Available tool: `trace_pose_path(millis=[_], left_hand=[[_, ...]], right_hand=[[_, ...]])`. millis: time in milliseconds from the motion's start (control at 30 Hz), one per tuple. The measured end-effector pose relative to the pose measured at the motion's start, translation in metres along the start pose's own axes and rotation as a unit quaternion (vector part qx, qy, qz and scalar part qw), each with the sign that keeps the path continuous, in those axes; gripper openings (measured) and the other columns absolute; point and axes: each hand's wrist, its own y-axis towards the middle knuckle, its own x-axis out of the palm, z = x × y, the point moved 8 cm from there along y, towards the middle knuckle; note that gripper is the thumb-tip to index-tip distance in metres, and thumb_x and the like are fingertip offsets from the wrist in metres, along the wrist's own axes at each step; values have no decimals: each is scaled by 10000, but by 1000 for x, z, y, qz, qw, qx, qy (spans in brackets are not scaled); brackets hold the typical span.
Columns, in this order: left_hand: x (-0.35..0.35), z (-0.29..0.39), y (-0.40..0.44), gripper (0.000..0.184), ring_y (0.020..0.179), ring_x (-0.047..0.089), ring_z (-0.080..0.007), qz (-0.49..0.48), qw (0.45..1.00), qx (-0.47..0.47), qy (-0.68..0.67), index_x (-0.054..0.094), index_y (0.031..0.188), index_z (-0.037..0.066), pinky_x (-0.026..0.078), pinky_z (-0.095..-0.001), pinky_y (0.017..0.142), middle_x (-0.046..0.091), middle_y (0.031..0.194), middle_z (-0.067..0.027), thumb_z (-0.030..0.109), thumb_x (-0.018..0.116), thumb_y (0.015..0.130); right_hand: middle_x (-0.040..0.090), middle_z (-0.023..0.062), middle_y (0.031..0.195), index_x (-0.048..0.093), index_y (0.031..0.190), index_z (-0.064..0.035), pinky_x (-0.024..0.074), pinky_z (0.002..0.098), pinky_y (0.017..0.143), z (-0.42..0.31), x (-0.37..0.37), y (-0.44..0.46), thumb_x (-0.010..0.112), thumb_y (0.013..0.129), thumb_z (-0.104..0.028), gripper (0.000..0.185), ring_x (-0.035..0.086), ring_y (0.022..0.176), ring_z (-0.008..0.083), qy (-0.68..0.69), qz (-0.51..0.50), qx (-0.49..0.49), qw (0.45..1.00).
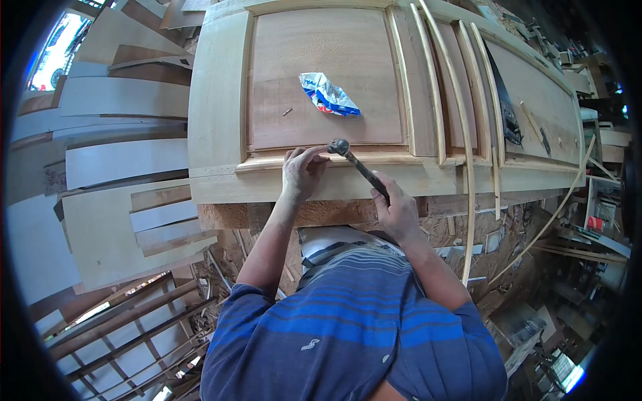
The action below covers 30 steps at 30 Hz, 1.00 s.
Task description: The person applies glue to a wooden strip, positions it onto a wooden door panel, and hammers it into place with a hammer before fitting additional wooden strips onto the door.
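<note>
A wooden door panel (224, 93) lies flat in front of me. My right hand (399, 212) grips a hammer (364, 170) by its dark handle. The hammer's head is just right of my left fingertips, over the near strip of wooden moulding (374, 159). My left hand (304, 175) rests at this strip with thumb and fingers pinched together; whatever they hold is too small or hidden to make out. Beyond the hands, a crumpled blue and white plastic packet (329, 95) lies on the recessed panel, near a small thin brownish piece (287, 111).
Several long thin wooden strips (461, 134) lie across the door's right part, some jutting past its near edge. A dark tool (545, 142) and a black bag-like item (509, 123) lie farther right. Stacked boards (127, 164) fill the left side. Wood scraps litter the floor.
</note>
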Motion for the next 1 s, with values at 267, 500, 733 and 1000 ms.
trace_pose_path(millis=[267,500,733,1000], left_hand=[[3,-6,-2,559,968,737,-230,11,1000,-9,1,753,1346,174,501,-412,987,796,961,18,92,907,816],[2,-1,-1,543,982,721,-245,-3,1000,-15,-6,756,1347,200,487,-424,1001,768,941,5,91,878,829],[0,0,-2,521,965,724,-240,-4,1000,-8,-1,765,1330,201,487,-427,1004,770,942,9,55,841,836],[0,3,-1,548,952,723,-230,2,1000,6,-2,766,1339,206,484,-419,1004,772,914,21,41,833,821]], right_hand=[[720,145,942,565,1652,-245,581,511,668,-1,9,-4,715,1066,-174,609,735,758,372,-109,-48,-42,992],[670,114,867,587,1644,-277,567,506,620,-7,9,-5,718,1073,-206,590,701,685,345,-135,-36,-68,988],[657,101,842,573,1654,-290,571,502,611,-17,-1,-7,714,1075,-236,598,691,662,336,-86,10,-93,992],[672,131,853,586,1641,-277,563,510,621,-15,1,-6,733,1051,-182,615,697,679,358,-111,-16,-74,991]])
